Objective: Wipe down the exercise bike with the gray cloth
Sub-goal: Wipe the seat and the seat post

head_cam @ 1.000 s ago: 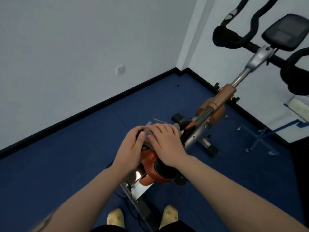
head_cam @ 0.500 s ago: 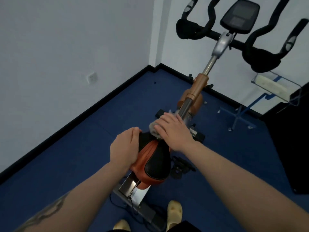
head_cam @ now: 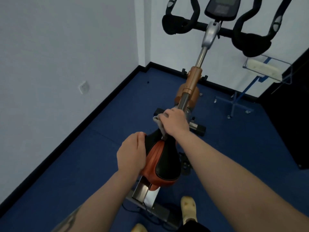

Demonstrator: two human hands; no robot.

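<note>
Under your head camera: you stand behind the exercise bike (head_cam: 192, 84), which runs away from you toward the white wall.
Bike frame: handlebars (head_cam: 217, 29) and console (head_cam: 221, 7) far off at the top, untouched as far as you can see.
Saddle (head_cam: 163, 158): orange and black, right below you, between your forearms.
Gray cloth (head_cam: 158, 122): bunched at the saddle's nose, under your right hand.
Step in hand: likely wiping from saddle nose onto the frame; press the cloth flat and sweep in long overlapping strokes, steadying the saddle.
Right hand (head_cam: 175, 122) grip: fingers curled over the cloth, pressing it down.
Left hand (head_cam: 131, 154) grip: fingers wrapped round the saddle's left edge, holding it firm.
</note>
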